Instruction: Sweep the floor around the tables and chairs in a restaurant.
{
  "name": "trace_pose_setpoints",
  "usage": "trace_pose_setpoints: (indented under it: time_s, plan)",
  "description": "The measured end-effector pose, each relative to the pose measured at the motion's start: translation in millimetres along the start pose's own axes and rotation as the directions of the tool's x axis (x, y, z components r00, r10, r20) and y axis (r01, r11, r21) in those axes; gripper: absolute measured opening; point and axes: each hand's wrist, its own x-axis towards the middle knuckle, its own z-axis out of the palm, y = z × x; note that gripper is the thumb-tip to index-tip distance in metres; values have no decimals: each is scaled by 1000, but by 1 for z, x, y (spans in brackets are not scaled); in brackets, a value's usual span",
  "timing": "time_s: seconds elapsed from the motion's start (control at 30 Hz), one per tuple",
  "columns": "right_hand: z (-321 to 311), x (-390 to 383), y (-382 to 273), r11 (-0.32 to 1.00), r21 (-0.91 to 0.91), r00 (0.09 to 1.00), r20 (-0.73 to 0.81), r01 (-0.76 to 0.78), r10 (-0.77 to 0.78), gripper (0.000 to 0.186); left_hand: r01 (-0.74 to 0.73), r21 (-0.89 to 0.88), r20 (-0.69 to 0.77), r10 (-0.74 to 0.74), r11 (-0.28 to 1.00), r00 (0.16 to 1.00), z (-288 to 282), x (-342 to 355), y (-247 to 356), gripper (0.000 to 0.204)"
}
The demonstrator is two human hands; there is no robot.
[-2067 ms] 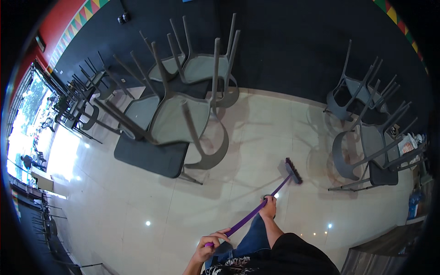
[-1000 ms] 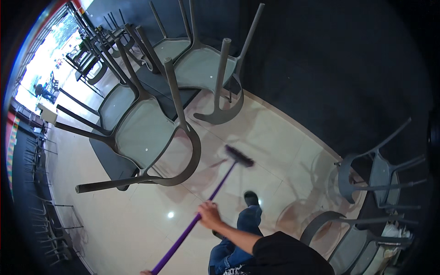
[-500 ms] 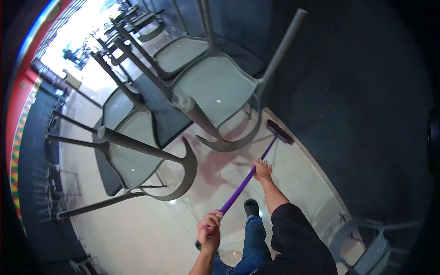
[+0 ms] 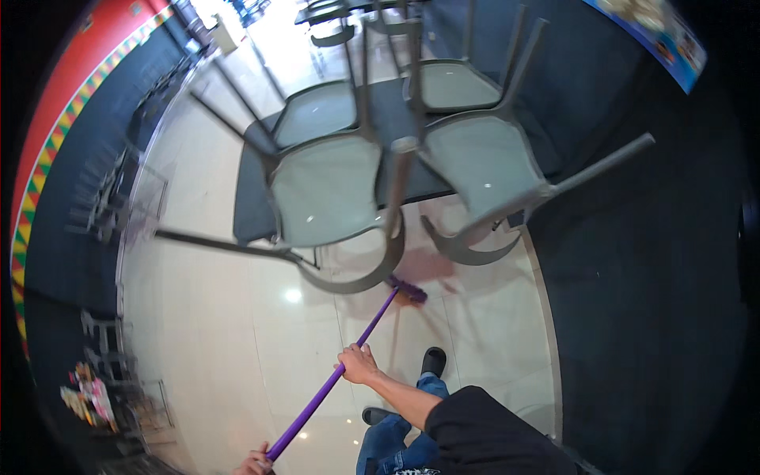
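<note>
My right hand [image 4: 358,362] is closed round the middle of a purple broom handle [image 4: 315,404], with my forearm reaching in from the lower right. My left hand [image 4: 255,461] grips the handle's top end at the bottom edge. The dark-bristled purple broom head [image 4: 410,293] rests on the tiled floor [image 4: 198,332], just below the curved backrest of an upturned grey chair [image 4: 323,190]. That chair and several others lie legs-up on a dark table [image 4: 252,202]. My legs and black slippers [image 4: 434,362] show below the broom head.
A dark wall [image 4: 625,277] with a skirting runs close on my right, with a picture board [image 4: 657,39] higher up. Along the left wall stand more chairs [image 4: 103,198] and a pile of mixed items [image 4: 91,396]. More upturned chairs [image 4: 332,28] are beyond the table, toward a bright opening.
The view has swung round, centring the table of chairs. The broom head has come from beside the right skirting back toward me and left, and both hands have moved down-left with the handle.
</note>
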Motion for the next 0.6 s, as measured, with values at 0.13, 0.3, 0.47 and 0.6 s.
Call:
trace_pose_setpoints:
  time_s: [0.13,0.3,0.47,0.6]
  plan:
    - [6,-36,11,996,5,985,-147,-91,91,20,-15,-184,18,19,983,1000,-49,-5,-17,32]
    - [23,-69,104,905,-182,914,-215,-384,344,28,150,-154,326,-93,977,941,-47,14,-135,36]
    - [87,29,12,989,-92,993,14,-117,119,26,-190,-72,182,200,979,963,-79,89,-41,35]
    - [100,111,-101,971,194,990,-68,138,-127,21,-359,211,330,279,909,902,-36,122,56,40]
